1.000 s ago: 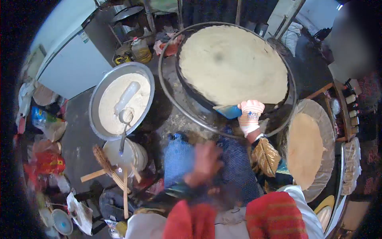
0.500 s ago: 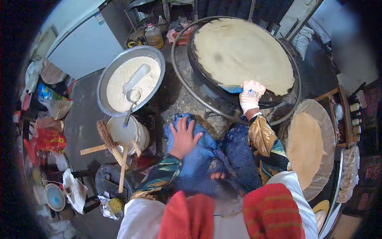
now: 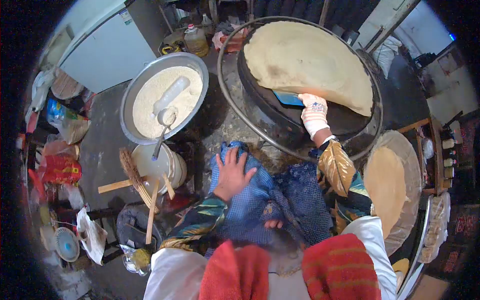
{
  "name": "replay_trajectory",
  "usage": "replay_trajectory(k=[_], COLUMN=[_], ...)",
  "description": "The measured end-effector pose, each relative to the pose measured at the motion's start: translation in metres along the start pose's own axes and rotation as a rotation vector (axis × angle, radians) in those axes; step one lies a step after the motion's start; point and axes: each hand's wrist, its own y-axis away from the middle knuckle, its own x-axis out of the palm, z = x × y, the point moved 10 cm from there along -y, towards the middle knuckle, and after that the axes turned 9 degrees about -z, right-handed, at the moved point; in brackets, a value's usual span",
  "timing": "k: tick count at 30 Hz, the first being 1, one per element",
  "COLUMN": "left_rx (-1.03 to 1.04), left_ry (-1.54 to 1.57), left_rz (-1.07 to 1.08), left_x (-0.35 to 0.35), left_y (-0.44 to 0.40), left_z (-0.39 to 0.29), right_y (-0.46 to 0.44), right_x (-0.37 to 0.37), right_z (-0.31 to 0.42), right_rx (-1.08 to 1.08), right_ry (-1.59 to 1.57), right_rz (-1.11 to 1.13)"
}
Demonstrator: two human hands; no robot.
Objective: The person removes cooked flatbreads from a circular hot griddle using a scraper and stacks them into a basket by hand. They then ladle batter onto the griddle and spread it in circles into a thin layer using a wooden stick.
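My right hand (image 3: 314, 114), in a white and orange striped glove, grips a blue scraper (image 3: 288, 98) at the near edge of a large round griddle (image 3: 260, 97). The blade sits under the near edge of a thin pale flatbread (image 3: 305, 57), which is lifted off the dark surface there. Bare griddle shows along the near side. My left hand (image 3: 233, 175) is bare and lies spread on the blue checked cloth (image 3: 250, 200) over my knee, holding nothing.
At the left stands a metal basin (image 3: 126, 107) of pale batter with a bottle and ladle in it. Below it is a white bucket (image 3: 177, 170) with a brush and wooden sticks. A lined basket (image 3: 412, 200) with round flatbreads stands at the right. A metal ring surrounds the griddle.
The scraper has loosened the flatbread's near edge, which has moved back and up, baring dark griddle. My left hand has come down from a blurred motion to rest on the cloth.
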Motion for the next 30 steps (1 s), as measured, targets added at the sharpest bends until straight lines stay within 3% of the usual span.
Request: replay_trajectory(k=[2,4,6,7,11,16,22,25,27,30], left_rx=[0.003,0.011,0.008,0.004,-0.013,-0.137,-0.012,0.15,0.247,0.338], left_ry=[0.011,-0.01,0.009,0.026,0.075,0.294,0.19,0.159,0.07,-0.048], left_rz=[-0.001,-0.029,-0.039,-0.049,-0.113,-0.438,-0.779,-0.871,-0.851,-0.769], left_x=[0.005,0.005,-0.001,-0.004,-0.011,-0.049,-0.137,-0.169,-0.178,-0.176], left_y=[0.004,0.01,0.019,0.023,0.041,0.054,-0.034,-0.095,-0.135,-0.179], left_z=[-0.001,-0.003,-0.009,-0.013,-0.028,-0.011,0.019,0.035,0.039,0.035], right_y=[0.008,0.003,0.012,0.019,0.017,0.02,0.017,0.016,0.016,0.016], right_x=[-0.011,-0.017,-0.025,-0.04,-0.031,-0.045,-0.048,-0.053,-0.056,-0.047], right_z=[0.02,0.026,0.036,0.04,0.031,0.03,0.02,0.019,0.018,0.016], right_rx=[-0.215,-0.152,-0.207,-0.249,-0.204,-0.217,-0.158,-0.184,-0.184,-0.162], right_ry=[-0.171,-0.175,0.022,0.041,0.003,0.029,0.011,0.06,0.058,0.053], right_rz=[-0.167,-0.152,0.047,-0.117,-0.029,-0.112,-0.12,-0.226,-0.248,-0.089])
